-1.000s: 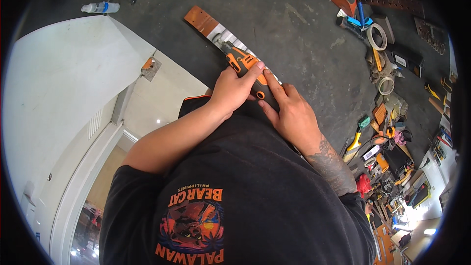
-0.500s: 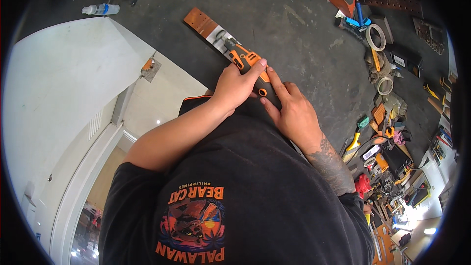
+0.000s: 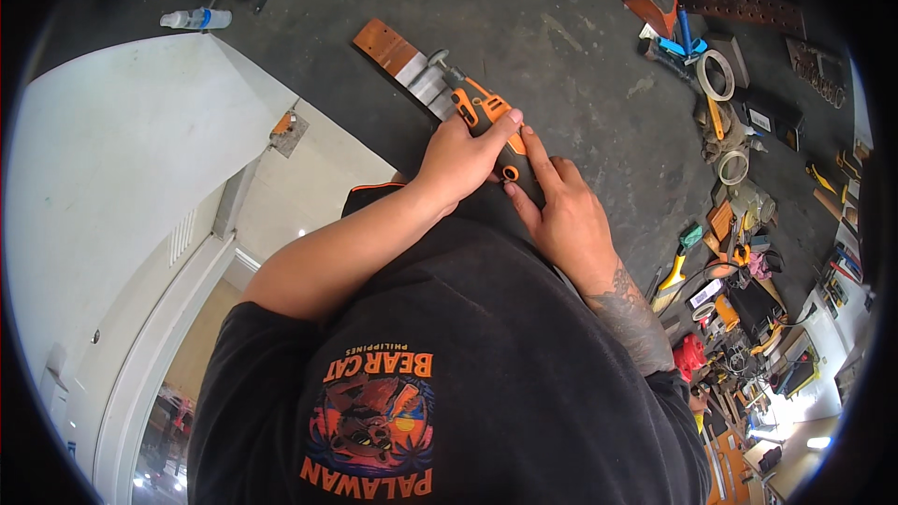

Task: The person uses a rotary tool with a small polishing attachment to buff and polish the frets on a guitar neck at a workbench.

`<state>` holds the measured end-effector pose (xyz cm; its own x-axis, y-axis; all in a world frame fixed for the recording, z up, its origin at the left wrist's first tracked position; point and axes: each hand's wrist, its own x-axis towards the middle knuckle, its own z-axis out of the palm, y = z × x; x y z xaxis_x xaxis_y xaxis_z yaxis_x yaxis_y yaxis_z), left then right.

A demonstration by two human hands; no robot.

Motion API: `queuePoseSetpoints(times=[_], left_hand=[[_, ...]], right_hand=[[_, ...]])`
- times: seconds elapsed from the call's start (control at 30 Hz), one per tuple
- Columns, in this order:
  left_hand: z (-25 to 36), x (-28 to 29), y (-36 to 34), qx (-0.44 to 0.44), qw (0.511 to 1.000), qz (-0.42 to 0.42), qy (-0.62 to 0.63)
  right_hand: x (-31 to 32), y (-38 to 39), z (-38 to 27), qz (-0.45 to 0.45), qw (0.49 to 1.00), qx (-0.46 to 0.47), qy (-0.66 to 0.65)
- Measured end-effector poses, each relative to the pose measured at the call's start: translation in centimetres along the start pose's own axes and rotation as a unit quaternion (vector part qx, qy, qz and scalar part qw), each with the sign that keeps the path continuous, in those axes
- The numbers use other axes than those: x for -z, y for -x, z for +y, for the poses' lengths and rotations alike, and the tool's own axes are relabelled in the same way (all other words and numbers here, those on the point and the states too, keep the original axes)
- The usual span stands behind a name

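Note:
An orange-and-black handheld rotary tool (image 3: 496, 108) lies diagonally in both hands, a small disc at its tip. My left hand (image 3: 454, 157) is wrapped round the tool's body, thumb along its top. My right hand (image 3: 569, 213) grips the rear part, index finger stretched along its side. Beneath the tool's head is a flat strip (image 3: 386, 46), rusty brown with small holes at its upper end and bright bare metal farther down. Its lower part is hidden by the tool and my hands. The disc is over or at the strip's right edge; contact cannot tell.
The dark worktop (image 3: 552, 56) carries a clear bottle (image 3: 196, 19) at upper left and, along the right, tape rolls (image 3: 715, 75), a brush (image 3: 675, 267), a perforated bar (image 3: 739, 5) and several other tools. A white panel (image 3: 112, 168) stands on the left.
The tool's head has moved a little up and to the right across the strip. Both hands have shifted slightly rightward with the tool, keeping their grip.

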<state>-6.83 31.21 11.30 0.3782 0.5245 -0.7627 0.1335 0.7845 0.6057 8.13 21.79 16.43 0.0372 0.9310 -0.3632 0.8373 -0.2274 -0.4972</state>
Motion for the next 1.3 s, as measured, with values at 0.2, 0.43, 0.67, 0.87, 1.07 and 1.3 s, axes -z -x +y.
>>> queuePoseSetpoints(times=[0.2,0.43,0.67,0.87,1.07,1.3], left_hand=[[-1.7,1.4,1.9,0.008,0.999,0.008,0.047],[-3.1,2.5,2.4,0.03,0.999,-0.014,0.039],[-3.8,1.6,3.0,0.047,0.997,-0.042,0.045],[-4.6,0.6,3.1,0.045,0.997,-0.018,0.059],[-4.8,0.3,3.0,0.036,0.997,-0.019,0.069],[-4.2,0.0,2.7,0.044,0.998,-0.031,0.042]], right_hand=[[-0.2,1.0,-0.7,-0.012,0.999,0.047,-0.007],[-0.5,1.4,-1.3,-0.025,0.998,0.059,0.017],[-0.9,3.0,-0.5,-0.014,0.997,0.064,0.028],[-1.3,4.1,0.4,-0.012,0.998,0.055,0.03],[-1.0,4.0,0.4,-0.048,0.998,0.024,0.033],[-0.8,3.6,0.8,-0.046,0.998,0.023,0.03]])
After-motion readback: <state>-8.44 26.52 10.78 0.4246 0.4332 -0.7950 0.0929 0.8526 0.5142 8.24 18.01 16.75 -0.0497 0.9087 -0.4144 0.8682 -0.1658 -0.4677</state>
